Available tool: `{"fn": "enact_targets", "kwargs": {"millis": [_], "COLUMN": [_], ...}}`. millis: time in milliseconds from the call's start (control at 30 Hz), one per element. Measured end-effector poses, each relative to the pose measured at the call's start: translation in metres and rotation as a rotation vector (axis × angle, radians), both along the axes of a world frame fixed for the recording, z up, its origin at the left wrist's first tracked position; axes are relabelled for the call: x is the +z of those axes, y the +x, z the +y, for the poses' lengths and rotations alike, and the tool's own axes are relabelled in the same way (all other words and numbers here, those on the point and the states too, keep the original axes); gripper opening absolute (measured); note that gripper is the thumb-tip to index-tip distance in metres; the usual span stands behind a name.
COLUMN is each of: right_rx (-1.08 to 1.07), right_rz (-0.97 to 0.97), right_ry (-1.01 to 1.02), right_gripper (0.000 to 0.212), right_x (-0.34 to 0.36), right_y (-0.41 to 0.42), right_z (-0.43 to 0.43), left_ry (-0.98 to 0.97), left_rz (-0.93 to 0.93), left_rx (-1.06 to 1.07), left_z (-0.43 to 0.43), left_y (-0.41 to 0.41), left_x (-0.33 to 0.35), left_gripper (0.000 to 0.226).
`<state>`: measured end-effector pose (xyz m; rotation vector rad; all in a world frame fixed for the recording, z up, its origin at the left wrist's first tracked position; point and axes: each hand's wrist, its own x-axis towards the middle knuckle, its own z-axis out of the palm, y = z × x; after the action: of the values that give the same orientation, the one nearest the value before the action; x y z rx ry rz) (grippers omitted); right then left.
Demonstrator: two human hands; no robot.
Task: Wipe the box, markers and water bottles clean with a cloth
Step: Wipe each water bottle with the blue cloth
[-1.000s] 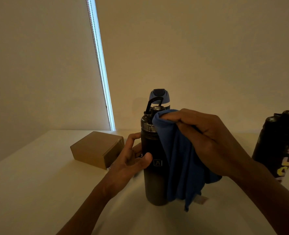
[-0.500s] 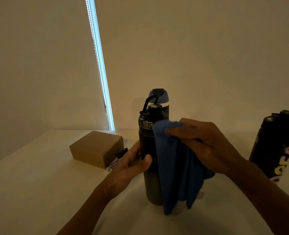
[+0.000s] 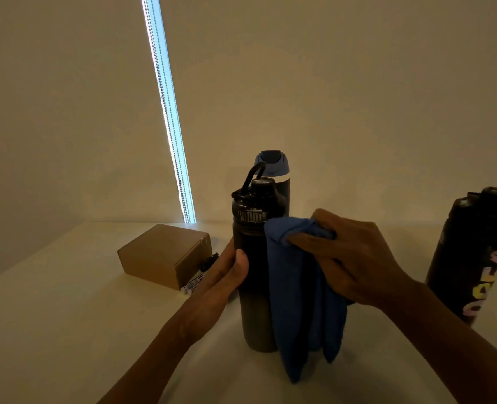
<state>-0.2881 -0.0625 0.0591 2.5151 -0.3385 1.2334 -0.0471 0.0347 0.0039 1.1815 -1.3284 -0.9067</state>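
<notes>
A dark water bottle (image 3: 254, 287) with a black looped cap stands upright on the table in front of me. My left hand (image 3: 226, 275) grips its left side at mid height. My right hand (image 3: 355, 258) holds a blue cloth (image 3: 299, 301) pressed against the bottle's right side, just below the cap; the cloth hangs down to the table. Behind it stands a second bottle with a blue lid (image 3: 272, 163), mostly hidden. A black bottle with coloured lettering (image 3: 471, 258) stands at the right. A brown cardboard box (image 3: 162, 253) lies to the left, markers (image 3: 200, 272) partly showing beside it.
The white table (image 3: 66, 316) runs back to a beige wall. A bright strip of window light with a bead chain (image 3: 168, 112) slants down behind the box.
My right hand has slid the cloth down from the bottle's cap onto its upper body, leaving the cap uncovered. My left hand has shifted its grip slightly on the bottle's side.
</notes>
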Motion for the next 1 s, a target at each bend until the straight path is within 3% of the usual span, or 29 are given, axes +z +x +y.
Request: {"fn": "enact_targets", "kwargs": {"millis": [33, 100, 167, 300, 400, 433, 533, 600, 700, 767, 867, 1000], "right_rx": [-0.005, -0.022, -0.046, 0.075, -0.025, -0.060, -0.043, 0.044, 0.207, 0.144, 0.134, 0.172], "right_rz": [-0.020, -0.089, -0.171, -0.114, -0.024, -0.043, -0.162, -0.196, -0.190, -0.141, -0.218, -0.182], "right_ry": [-0.013, -0.018, -0.046, -0.064, -0.066, -0.042, -0.038, -0.012, 0.027, 0.135, 0.217, 0.088], "right_gripper": [0.034, 0.034, 0.038, 0.048, 0.031, 0.031, 0.064, 0.068, 0.060, 0.059, 0.048, 0.054], "right_x": [0.000, 0.003, 0.000, -0.022, -0.014, -0.010, 0.001, -0.002, -0.015, -0.019, -0.020, -0.008], "right_y": [0.000, 0.003, 0.010, 0.021, 0.016, 0.015, 0.020, 0.033, 0.037, 0.029, 0.027, 0.031], "right_z": [-0.002, -0.003, -0.006, -0.007, -0.006, -0.005, -0.004, -0.003, -0.013, -0.017, -0.022, -0.008], "left_ry": [0.000, 0.035, 0.014, -0.025, -0.055, -0.057, -0.036, -0.049, -0.061, -0.064, -0.045, -0.056], "left_rz": [-0.008, -0.022, -0.014, 0.022, 0.005, -0.006, -0.020, -0.033, -0.026, -0.037, -0.035, -0.049], "left_rx": [-0.002, -0.036, -0.054, -0.050, -0.040, -0.047, -0.049, -0.047, -0.033, -0.051, -0.053, -0.036], "left_z": [0.001, 0.005, 0.006, 0.009, 0.007, 0.007, 0.012, 0.013, 0.012, 0.012, 0.011, 0.012], "left_y": [-0.002, -0.008, -0.009, -0.005, -0.004, -0.006, -0.011, -0.010, -0.006, -0.006, -0.005, -0.005], "left_x": [0.002, 0.011, 0.013, 0.013, 0.014, 0.016, 0.022, 0.021, 0.020, 0.020, 0.020, 0.020], "left_gripper": [0.093, 0.055, 0.043, 0.073, 0.095, 0.095, 0.088, 0.079, 0.090, 0.092, 0.093, 0.095]}}
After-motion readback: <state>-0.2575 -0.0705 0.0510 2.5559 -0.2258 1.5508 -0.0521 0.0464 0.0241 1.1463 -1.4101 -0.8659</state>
